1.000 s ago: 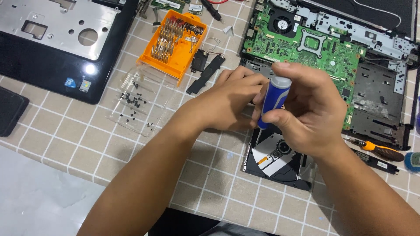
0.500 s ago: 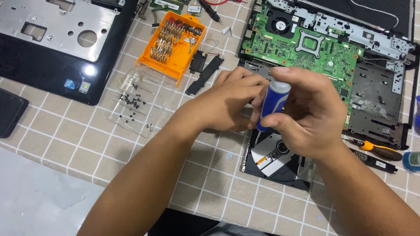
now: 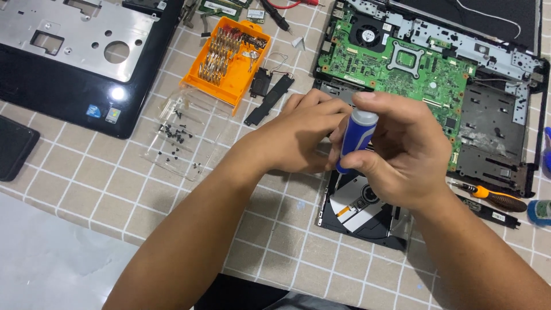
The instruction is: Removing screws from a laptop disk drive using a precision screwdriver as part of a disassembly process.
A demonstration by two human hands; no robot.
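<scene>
My right hand (image 3: pixel 402 146) is wrapped around a blue and white screwdriver (image 3: pixel 354 138) held upright, its tip hidden behind my fingers. My left hand (image 3: pixel 301 135) rests beside it, fingers curled against the lower part of the tool and the black optical disc drive (image 3: pixel 360 209) lying under both hands. What the left fingers pinch is hidden. Just beyond the hands lies an opened laptop base with a green motherboard (image 3: pixel 410 69).
An orange bit case (image 3: pixel 229 60) lies open at the top centre, with a clear lid holding several tiny black screws (image 3: pixel 178 135) below it. A black and silver laptop palmrest (image 3: pixel 74 57) sits at top left. An orange-handled screwdriver (image 3: pixel 496 198) lies at right on the checked tablecloth (image 3: pixel 86 183).
Both hands stay over the disc drive. The screwdriver has tilted slightly and the right fingers have shifted around its handle, as in turning it.
</scene>
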